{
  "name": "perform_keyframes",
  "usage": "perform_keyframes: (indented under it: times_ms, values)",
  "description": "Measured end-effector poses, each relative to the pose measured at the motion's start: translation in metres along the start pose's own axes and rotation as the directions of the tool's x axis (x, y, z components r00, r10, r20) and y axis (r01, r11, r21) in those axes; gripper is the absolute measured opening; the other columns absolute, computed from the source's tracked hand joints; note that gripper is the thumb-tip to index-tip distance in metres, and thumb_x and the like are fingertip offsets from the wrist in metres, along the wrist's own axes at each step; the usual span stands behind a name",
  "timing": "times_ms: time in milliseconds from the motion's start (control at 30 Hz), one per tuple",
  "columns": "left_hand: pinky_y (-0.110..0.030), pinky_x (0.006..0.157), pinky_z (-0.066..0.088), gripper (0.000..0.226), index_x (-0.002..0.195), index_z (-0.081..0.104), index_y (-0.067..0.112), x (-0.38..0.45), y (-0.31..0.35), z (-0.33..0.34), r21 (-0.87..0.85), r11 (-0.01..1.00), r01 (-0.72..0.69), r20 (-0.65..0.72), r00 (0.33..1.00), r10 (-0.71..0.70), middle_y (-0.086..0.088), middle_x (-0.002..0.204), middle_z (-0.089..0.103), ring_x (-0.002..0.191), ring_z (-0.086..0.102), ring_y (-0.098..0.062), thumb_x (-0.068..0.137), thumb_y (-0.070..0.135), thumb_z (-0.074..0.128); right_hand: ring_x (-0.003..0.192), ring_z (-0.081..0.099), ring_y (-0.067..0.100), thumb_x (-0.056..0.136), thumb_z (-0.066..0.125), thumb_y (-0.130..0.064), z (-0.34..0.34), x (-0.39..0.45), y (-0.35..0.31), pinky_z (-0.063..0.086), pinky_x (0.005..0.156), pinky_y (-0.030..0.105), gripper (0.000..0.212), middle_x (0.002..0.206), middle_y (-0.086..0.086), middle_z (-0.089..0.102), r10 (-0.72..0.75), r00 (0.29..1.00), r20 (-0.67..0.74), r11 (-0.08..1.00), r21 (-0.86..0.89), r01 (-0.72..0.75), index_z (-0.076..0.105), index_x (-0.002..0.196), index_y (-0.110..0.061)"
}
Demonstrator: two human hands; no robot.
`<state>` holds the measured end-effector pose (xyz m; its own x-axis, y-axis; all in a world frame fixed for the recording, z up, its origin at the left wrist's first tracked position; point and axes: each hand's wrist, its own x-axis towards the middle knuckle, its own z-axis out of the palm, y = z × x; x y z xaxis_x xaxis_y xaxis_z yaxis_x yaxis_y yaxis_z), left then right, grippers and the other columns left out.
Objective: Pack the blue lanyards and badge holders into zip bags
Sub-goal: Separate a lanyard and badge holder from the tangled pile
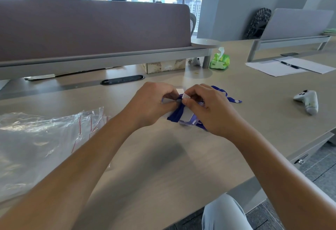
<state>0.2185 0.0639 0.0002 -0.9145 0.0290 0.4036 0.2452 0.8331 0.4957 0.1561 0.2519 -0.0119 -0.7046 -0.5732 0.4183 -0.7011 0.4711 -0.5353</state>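
The bundle of blue fabric lanyard (177, 114) and clear plastic badge holder (187, 118) sits mid-worktop (163, 157), well in from the near edge, its long axis running from near-right toward the far-left; a loose lanyard tail trails toward the right edge. The left hand (151, 105) and right hand (209, 109) both pinch the small clear zip bag (168, 100) at its mouth. Best, I judge, to keep the mouth stretched wide and feed the bundle lengthwise, tucking the tail in first. A heap of spare clear zip bags with red stripes (45, 138) lies by the left edge.
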Motion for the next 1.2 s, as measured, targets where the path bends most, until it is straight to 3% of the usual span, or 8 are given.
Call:
perform_keyframes:
  times_ms: [200, 333, 467, 633, 767, 933, 1033, 1200]
  values:
    - [-0.007, 0.071, 0.040, 0.009, 0.099, 0.072, 0.021, -0.001, 0.000, -0.002, 0.000, 1.000, -0.016, -0.034, 0.999, 0.016, 0.016, 0.090, 0.065, 0.084, 0.061, -0.001, 0.090, 0.022, 0.074, 0.077, 0.065, 0.004, 0.094, 0.073, -0.029, -0.011, 0.002, 0.006, 0.048, 0.071, 0.014, 0.008, 0.086, -0.010, 0.074, 0.006, 1.000, 0.031, 0.985, 0.171, -0.011, 0.076, 0.099, -0.023]
    - [-0.003, 0.068, 0.040, 0.007, 0.097, 0.071, 0.024, 0.000, 0.000, -0.002, -0.007, 0.999, -0.041, -0.001, 0.999, 0.041, 0.018, 0.089, 0.064, 0.084, 0.060, 0.002, 0.091, 0.021, 0.073, 0.083, 0.062, 0.004, 0.101, 0.064, -0.026, -0.014, 0.000, 0.007, 0.043, 0.072, 0.013, 0.012, 0.092, -0.012, 0.068, -0.025, 0.995, 0.094, 0.990, 0.139, 0.012, 0.076, 0.102, -0.027]
    - [-0.004, 0.072, 0.041, 0.008, 0.097, 0.074, 0.017, -0.003, -0.004, 0.001, -0.105, 0.993, -0.054, 0.005, 0.998, 0.055, 0.012, 0.090, 0.069, 0.085, 0.061, 0.005, 0.089, 0.016, 0.075, 0.096, 0.058, 0.010, 0.108, 0.048, -0.030, -0.005, -0.004, 0.008, 0.046, 0.084, 0.026, 0.031, 0.107, -0.008, 0.057, -0.017, 0.991, 0.133, 1.000, 0.022, 0.015, 0.067, 0.131, -0.024]
    - [-0.003, 0.075, 0.041, 0.007, 0.095, 0.073, 0.016, -0.004, -0.003, 0.004, -0.133, 0.989, -0.063, -0.006, 0.998, 0.062, 0.012, 0.089, 0.070, 0.084, 0.060, 0.010, 0.089, 0.014, 0.075, 0.098, 0.051, 0.011, 0.111, 0.039, -0.027, 0.003, -0.004, 0.011, 0.038, 0.082, 0.018, 0.043, 0.115, -0.007, 0.049, -0.049, 0.993, 0.111, 0.994, -0.095, 0.060, 0.047, 0.153, -0.020]
    - [0.000, 0.074, 0.042, 0.007, 0.098, 0.071, 0.018, -0.003, -0.003, 0.005, -0.101, 0.994, -0.048, -0.018, 0.999, 0.047, 0.011, 0.092, 0.069, 0.093, 0.060, 0.007, 0.091, 0.019, 0.073, 0.093, 0.049, 0.002, 0.110, 0.042, -0.022, 0.005, -0.001, 0.013, 0.035, 0.081, 0.005, 0.041, 0.118, -0.006, 0.048, -0.078, 0.995, 0.064, 0.994, -0.072, 0.083, 0.052, 0.150, -0.019]
    - [-0.002, 0.073, 0.043, 0.008, 0.099, 0.069, 0.021, -0.002, -0.001, 0.002, -0.060, 0.998, -0.027, -0.058, 0.998, 0.023, 0.016, 0.093, 0.067, 0.090, 0.062, 0.002, 0.092, 0.022, 0.072, 0.094, 0.062, 0.004, 0.106, 0.056, -0.024, 0.002, 0.001, 0.009, 0.046, 0.082, 0.017, 0.035, 0.100, -0.013, 0.068, -0.067, 0.995, -0.075, 0.996, 0.055, 0.071, 0.063, 0.140, -0.023]
    - [0.003, 0.069, 0.039, 0.011, 0.099, 0.065, 0.025, -0.002, 0.001, 0.000, -0.030, 0.999, -0.018, -0.061, 0.998, 0.017, 0.021, 0.090, 0.062, 0.085, 0.059, 0.006, 0.092, 0.024, 0.072, 0.093, 0.066, -0.003, 0.101, 0.064, -0.027, 0.001, 0.003, 0.007, 0.047, 0.080, 0.011, 0.020, 0.095, -0.019, 0.072, -0.004, 0.994, -0.114, 0.990, 0.139, 0.019, 0.067, 0.120, -0.025]
    - [-0.003, 0.070, 0.039, 0.010, 0.098, 0.064, 0.028, -0.002, 0.002, 0.001, -0.059, 0.998, 0.012, -0.057, 0.998, -0.015, 0.019, 0.092, 0.064, 0.085, 0.059, 0.009, 0.092, 0.024, 0.072, 0.087, 0.059, -0.009, 0.101, 0.064, -0.024, 0.001, 0.004, 0.009, 0.040, 0.073, 0.006, 0.018, 0.093, -0.026, 0.063, -0.098, 0.986, -0.135, 0.995, 0.007, 0.099, 0.076, 0.115, -0.025]
